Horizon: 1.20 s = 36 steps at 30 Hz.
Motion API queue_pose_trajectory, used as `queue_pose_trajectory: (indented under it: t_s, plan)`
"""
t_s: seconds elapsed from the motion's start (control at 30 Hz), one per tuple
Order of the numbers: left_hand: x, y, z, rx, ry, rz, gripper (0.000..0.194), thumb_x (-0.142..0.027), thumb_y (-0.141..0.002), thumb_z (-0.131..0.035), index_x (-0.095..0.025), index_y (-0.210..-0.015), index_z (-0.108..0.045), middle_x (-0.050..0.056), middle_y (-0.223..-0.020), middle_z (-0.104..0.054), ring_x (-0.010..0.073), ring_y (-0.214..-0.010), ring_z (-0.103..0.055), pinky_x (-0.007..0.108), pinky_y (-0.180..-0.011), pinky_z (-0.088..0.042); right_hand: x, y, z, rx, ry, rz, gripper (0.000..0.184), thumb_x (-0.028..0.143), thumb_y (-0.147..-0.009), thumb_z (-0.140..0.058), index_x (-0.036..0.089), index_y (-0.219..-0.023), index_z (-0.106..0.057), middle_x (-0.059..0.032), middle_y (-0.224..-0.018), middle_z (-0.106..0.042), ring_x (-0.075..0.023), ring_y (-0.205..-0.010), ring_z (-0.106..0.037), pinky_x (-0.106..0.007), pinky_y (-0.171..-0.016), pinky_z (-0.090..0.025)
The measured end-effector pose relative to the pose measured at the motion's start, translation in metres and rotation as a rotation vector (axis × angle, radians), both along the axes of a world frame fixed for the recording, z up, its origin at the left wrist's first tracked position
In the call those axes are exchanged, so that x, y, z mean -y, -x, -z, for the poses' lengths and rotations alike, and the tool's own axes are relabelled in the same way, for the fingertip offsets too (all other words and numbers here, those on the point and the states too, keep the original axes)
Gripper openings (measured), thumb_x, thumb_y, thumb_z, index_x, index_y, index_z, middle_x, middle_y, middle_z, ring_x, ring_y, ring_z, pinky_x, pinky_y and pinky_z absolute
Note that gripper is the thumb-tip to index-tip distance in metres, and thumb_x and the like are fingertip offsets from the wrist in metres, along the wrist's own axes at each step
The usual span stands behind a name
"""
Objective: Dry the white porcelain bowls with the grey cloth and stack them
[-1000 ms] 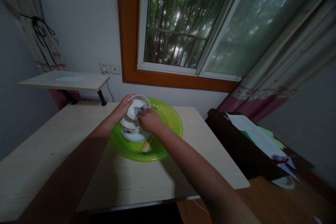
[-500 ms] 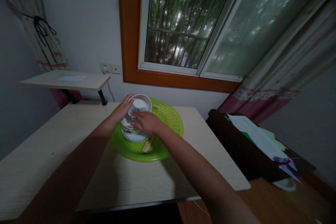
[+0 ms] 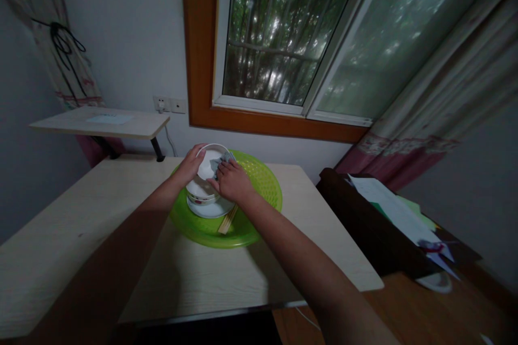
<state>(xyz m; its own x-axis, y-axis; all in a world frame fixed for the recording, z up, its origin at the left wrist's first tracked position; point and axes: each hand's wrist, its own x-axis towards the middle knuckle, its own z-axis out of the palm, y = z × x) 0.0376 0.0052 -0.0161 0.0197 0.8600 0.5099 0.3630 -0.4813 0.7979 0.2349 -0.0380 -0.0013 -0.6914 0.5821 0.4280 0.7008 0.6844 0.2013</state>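
My left hand [image 3: 190, 164] grips the left rim of a white bowl [image 3: 207, 164], which is tilted toward me above other dishes. With its fingers closed on a grey-blue cloth [image 3: 225, 157], my right hand [image 3: 232, 179] presses at the bowl's right inner side. Below are a stacked white bowl [image 3: 198, 190] with a patterned outside and a white plate [image 3: 208, 208]. Light wooden chopsticks [image 3: 227, 221] lie to the right of the plate. All of these are in or over a round green plastic basket [image 3: 263, 188] with a perforated side.
The basket stands on a pale wooden table [image 3: 311, 226]. A small raised shelf [image 3: 99, 123] with a paper on it is at the back left. To the right, papers [image 3: 388, 199] lie on a dark brown piece of furniture [image 3: 356, 215]. A window [image 3: 283, 38] is behind.
My right hand has moved with the cloth from the middle of the bowl to its right rim. My left hand keeps its hold on the bowl.
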Motion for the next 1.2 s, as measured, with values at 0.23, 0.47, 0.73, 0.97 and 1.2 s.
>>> queue_pose_trajectory:
  t_s: [0.23, 0.47, 0.73, 0.97, 1.2]
  plan:
    - [-0.001, 0.001, 0.002, 0.022, 0.013, -0.04, 0.05, -0.055, -0.097, -0.039, -0.019, -0.128, -0.056, 0.012, -0.13, -0.063, 0.025, -0.121, -0.057, 0.044, -0.11, -0.043, 0.002, 0.0, 0.002, 0.007, 0.186, -0.215, 0.06, 0.053, -0.104, -0.04, 0.008, -0.141, -0.055, -0.0176, -0.14, -0.062, -0.0268, -0.126, -0.06, -0.04, -0.11, -0.043]
    - [0.0, 0.0, 0.0, 0.018, 0.007, -0.046, 0.049, -0.053, -0.097, -0.039, -0.017, -0.125, -0.056, 0.013, -0.128, -0.062, 0.0255, -0.121, -0.057, 0.044, -0.11, -0.043, 0.004, -0.002, -0.002, -0.095, 0.317, -0.311, 0.061, 0.052, -0.105, -0.04, 0.012, -0.15, -0.046, -0.0137, -0.148, -0.056, -0.023, -0.133, -0.057, -0.033, -0.112, -0.042]
    - [-0.005, 0.002, 0.004, -0.005, -0.015, -0.069, 0.048, -0.053, -0.098, -0.039, -0.018, -0.125, -0.056, 0.013, -0.13, -0.061, 0.0248, -0.124, -0.055, 0.043, -0.112, -0.04, -0.004, -0.006, -0.007, -0.013, 0.072, -0.051, 0.047, 0.042, -0.106, -0.039, 0.011, -0.105, -0.075, -0.0159, -0.112, -0.075, -0.0253, -0.117, -0.064, -0.043, -0.111, -0.039]
    - [-0.004, 0.001, 0.002, 0.021, 0.008, -0.083, 0.045, -0.053, -0.096, -0.042, -0.019, -0.122, -0.057, 0.012, -0.126, -0.062, 0.0256, -0.12, -0.057, 0.044, -0.109, -0.043, -0.006, -0.006, 0.0, -0.042, -0.003, -0.034, 0.048, 0.045, -0.105, -0.042, 0.008, -0.113, -0.072, -0.0173, -0.121, -0.072, -0.0263, -0.125, -0.059, -0.043, -0.118, -0.033]
    - [-0.002, 0.001, 0.002, 0.017, -0.006, -0.087, 0.044, -0.053, -0.096, -0.04, -0.02, -0.121, -0.056, 0.011, -0.124, -0.062, 0.0244, -0.12, -0.056, 0.042, -0.109, -0.043, 0.0, -0.002, 0.003, -0.004, 0.206, -0.225, 0.057, 0.049, -0.105, -0.04, 0.009, -0.145, -0.051, -0.0178, -0.142, -0.06, -0.0256, -0.129, -0.059, -0.039, -0.113, -0.041]
